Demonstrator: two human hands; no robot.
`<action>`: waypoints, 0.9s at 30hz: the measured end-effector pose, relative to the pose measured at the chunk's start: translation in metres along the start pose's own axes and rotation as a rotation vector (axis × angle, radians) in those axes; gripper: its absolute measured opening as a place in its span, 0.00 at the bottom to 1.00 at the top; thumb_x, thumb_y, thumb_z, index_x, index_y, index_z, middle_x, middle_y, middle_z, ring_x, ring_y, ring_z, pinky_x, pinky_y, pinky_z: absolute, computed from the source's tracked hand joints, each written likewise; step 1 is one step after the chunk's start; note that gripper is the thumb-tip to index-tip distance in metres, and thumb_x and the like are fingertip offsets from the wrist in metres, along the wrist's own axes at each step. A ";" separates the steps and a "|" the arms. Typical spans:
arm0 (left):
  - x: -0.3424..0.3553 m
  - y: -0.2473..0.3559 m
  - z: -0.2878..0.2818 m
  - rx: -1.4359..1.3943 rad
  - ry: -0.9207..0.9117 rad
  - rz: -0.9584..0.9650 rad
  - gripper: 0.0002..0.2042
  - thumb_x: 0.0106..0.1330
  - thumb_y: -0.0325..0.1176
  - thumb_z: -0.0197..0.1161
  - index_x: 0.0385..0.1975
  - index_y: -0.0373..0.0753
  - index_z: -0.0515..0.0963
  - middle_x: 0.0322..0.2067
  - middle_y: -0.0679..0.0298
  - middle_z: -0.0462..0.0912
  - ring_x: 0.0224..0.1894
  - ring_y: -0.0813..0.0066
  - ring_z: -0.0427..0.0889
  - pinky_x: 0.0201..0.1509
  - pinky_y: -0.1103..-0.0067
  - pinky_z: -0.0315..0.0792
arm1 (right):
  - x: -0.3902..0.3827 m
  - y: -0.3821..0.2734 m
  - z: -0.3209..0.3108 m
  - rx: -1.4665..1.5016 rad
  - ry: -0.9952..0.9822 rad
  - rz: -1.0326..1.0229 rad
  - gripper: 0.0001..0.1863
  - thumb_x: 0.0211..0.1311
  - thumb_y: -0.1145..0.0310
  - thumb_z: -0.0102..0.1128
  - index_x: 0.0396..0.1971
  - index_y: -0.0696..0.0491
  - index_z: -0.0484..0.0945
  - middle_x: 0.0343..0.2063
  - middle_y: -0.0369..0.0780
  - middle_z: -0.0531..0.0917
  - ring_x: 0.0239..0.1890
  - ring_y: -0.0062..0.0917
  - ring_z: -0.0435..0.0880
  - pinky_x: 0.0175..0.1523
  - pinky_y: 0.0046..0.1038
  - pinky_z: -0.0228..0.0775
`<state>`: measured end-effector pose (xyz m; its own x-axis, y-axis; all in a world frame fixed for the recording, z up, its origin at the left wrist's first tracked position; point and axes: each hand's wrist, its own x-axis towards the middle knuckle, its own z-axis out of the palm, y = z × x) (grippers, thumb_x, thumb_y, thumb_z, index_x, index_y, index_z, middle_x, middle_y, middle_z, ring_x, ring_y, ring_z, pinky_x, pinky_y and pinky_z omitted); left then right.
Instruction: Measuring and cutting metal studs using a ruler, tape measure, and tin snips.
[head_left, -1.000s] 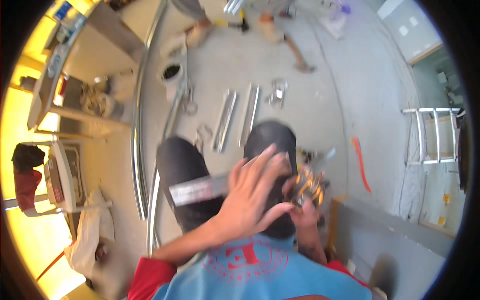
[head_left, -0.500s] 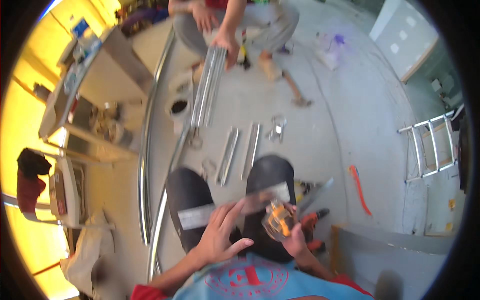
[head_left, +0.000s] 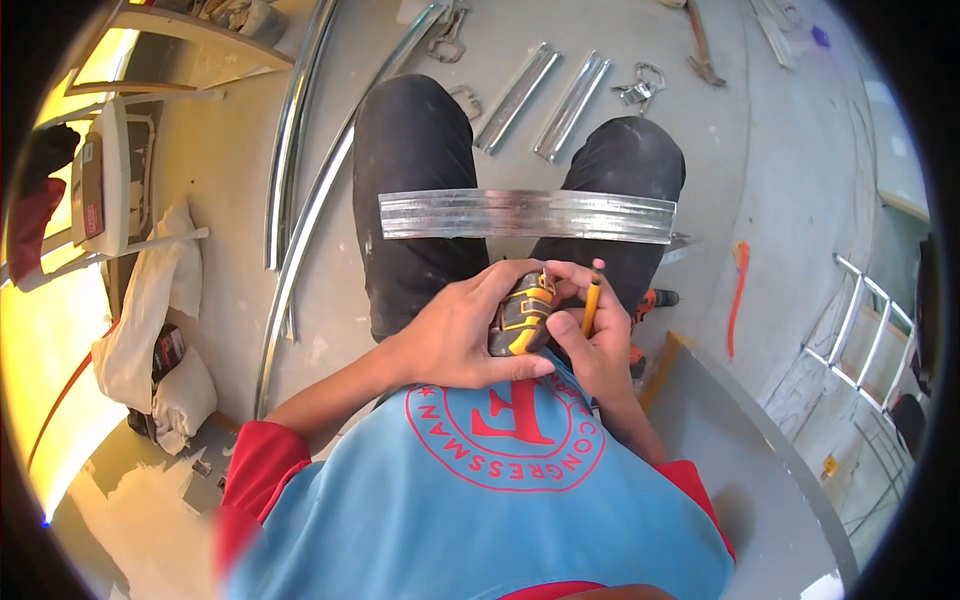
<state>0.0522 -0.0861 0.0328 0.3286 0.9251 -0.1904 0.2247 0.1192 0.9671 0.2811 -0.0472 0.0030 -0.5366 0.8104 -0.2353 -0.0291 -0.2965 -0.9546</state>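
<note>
My left hand point(head_left: 445, 325) is closed round a black-and-yellow tape measure point(head_left: 525, 312) above my lap. My right hand point(head_left: 595, 355) holds a yellow pencil point(head_left: 592, 305) upright and also touches the tape measure. A ribbed silver metal strip point(head_left: 525, 215) lies crosswise on both my thighs, just beyond my hands. Two short metal channels point(head_left: 515, 98) point(head_left: 572, 105) lie on the floor past my knees, beside metal clamp-like pieces point(head_left: 637, 88).
Long metal channels point(head_left: 300, 130) run along my left. A white chair point(head_left: 105, 180) and cloth sack point(head_left: 175, 390) stand farther left. A hammer point(head_left: 697, 50), orange strip point(head_left: 735, 300), power drill point(head_left: 655, 298), aluminium ladder point(head_left: 858, 330) and grey panel point(head_left: 760, 470) are to my right.
The view tilts down onto my lap. My left hand has left the metal strip and closed round the tape measure. The co-worker holding channels half a second ago is now out of view.
</note>
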 end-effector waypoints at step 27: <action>-0.039 0.009 -0.121 0.568 0.102 -0.160 0.23 0.55 0.38 0.68 0.49 0.31 0.83 0.31 0.52 0.83 0.31 0.53 0.80 0.43 0.68 0.75 | 0.039 -0.033 -0.084 -0.521 0.863 -0.088 0.14 0.73 0.62 0.73 0.38 0.60 0.88 0.23 0.30 0.82 0.27 0.10 0.73 0.34 0.19 0.66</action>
<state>-0.0698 -0.0778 0.0690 0.1671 0.9448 -0.2817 0.7285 0.0743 0.6811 0.3321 0.0370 0.0095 0.2488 0.9684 -0.0153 0.4437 -0.1280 -0.8870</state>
